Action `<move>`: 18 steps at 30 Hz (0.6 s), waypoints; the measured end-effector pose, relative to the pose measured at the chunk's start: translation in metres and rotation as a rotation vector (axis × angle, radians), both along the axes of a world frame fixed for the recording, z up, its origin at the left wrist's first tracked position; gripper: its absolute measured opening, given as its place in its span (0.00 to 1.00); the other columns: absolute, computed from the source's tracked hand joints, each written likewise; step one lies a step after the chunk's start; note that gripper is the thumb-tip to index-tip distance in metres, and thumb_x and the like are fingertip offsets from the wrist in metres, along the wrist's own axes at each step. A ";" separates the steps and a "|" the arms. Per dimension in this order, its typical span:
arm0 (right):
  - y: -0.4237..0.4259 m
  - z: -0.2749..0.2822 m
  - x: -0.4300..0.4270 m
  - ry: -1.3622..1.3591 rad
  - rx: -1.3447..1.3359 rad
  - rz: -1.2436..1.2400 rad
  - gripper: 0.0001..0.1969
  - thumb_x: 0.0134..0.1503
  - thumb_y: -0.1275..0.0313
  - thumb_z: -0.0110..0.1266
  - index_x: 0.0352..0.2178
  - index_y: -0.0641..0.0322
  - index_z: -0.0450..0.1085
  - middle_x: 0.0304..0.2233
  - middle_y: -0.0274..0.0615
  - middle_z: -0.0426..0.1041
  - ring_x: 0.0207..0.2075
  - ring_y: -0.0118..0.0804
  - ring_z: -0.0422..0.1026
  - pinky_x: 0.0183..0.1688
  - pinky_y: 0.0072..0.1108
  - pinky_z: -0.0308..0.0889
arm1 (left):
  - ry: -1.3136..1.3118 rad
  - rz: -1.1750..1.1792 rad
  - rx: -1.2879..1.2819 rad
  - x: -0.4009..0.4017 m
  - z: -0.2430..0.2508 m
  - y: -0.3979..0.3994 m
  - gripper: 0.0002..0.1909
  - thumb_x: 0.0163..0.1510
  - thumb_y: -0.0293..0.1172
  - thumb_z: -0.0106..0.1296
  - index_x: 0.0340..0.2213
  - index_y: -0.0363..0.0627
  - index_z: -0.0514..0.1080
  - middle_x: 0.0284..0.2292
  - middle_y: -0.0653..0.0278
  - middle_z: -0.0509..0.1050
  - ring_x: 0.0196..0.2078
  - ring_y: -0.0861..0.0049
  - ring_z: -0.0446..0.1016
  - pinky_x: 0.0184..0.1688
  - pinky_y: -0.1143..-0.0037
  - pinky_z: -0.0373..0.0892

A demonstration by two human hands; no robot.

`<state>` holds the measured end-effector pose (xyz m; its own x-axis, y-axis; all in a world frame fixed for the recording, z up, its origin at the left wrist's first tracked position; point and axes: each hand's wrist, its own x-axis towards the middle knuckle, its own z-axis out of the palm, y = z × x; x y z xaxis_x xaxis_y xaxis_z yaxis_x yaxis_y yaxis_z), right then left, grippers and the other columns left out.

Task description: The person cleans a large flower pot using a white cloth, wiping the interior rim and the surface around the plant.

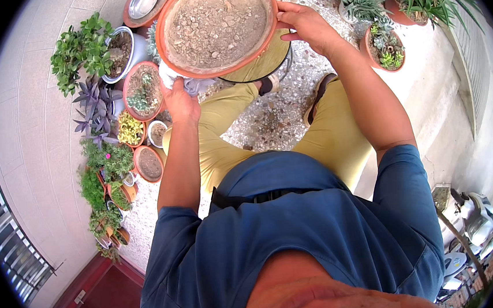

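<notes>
A wide terracotta-coloured round pot (pixel 219 23) is filled with dry, pebbly soil and bears no plant. My right hand (pixel 308 27) grips its rim at the right, thumb on top and fingers spread along the outer side. At the lower left of the pot, my left hand (pixel 181 101) presses a pale grey-and-white cloth (pixel 197 85) against its outside. Beneath the pot shows a round stool or small table with a yellowish top (pixel 259 65); whether the pot rests on it I cannot tell. The pot covers most of that top.
Potted succulents (pixel 144 92) and a jade-like plant in a white pot (pixel 128 54) line the wall at left. A metal bowl (pixel 143 2) sits in another pot. More succulents (pixel 383 47) and an aloe-like plant (pixel 425 1) stand at right, beside a ledge. Speckled floor (pixel 270 121) lies between my feet.
</notes>
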<state>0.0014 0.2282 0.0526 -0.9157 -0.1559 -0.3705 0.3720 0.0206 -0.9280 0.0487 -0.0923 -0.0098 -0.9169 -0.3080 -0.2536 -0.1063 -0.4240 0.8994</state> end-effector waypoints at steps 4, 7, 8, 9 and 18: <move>-0.001 -0.007 0.000 0.004 -0.017 -0.025 0.20 0.63 0.66 0.45 0.56 0.50 0.67 0.48 0.31 0.73 0.51 0.29 0.70 0.50 0.28 0.65 | 0.046 -0.020 -0.064 0.015 -0.003 0.021 0.29 0.57 0.14 0.38 0.58 0.49 0.53 0.52 0.58 0.67 0.51 0.64 0.71 0.49 0.63 0.73; -0.001 -0.016 0.003 0.019 -0.006 -0.052 0.19 0.63 0.66 0.45 0.56 0.49 0.67 0.47 0.31 0.74 0.51 0.29 0.70 0.49 0.27 0.66 | 0.096 -0.045 -0.051 0.026 -0.010 0.031 0.28 0.57 0.13 0.37 0.58 0.49 0.54 0.52 0.57 0.67 0.51 0.64 0.71 0.49 0.63 0.73; 0.004 -0.032 -0.004 0.029 -0.028 -0.067 0.18 0.63 0.66 0.45 0.54 0.50 0.68 0.46 0.30 0.74 0.50 0.28 0.70 0.49 0.27 0.65 | 0.135 -0.101 -0.111 0.027 -0.017 0.034 0.28 0.56 0.13 0.36 0.57 0.48 0.54 0.52 0.57 0.67 0.51 0.64 0.72 0.49 0.63 0.73; 0.007 -0.031 -0.009 0.066 -0.014 -0.040 0.17 0.62 0.68 0.47 0.53 0.52 0.68 0.44 0.31 0.74 0.47 0.29 0.72 0.45 0.26 0.68 | 0.126 -0.112 -0.112 0.031 -0.018 0.035 0.28 0.56 0.13 0.36 0.57 0.48 0.54 0.52 0.57 0.67 0.51 0.64 0.72 0.49 0.63 0.73; 0.000 -0.059 -0.021 0.448 0.070 -0.037 0.12 0.56 0.68 0.51 0.34 0.67 0.75 0.28 0.42 0.77 0.30 0.31 0.72 0.35 0.24 0.68 | -0.016 -0.262 -0.087 0.065 -0.034 0.063 0.25 0.57 0.14 0.37 0.55 0.46 0.57 0.51 0.57 0.67 0.51 0.62 0.72 0.50 0.62 0.74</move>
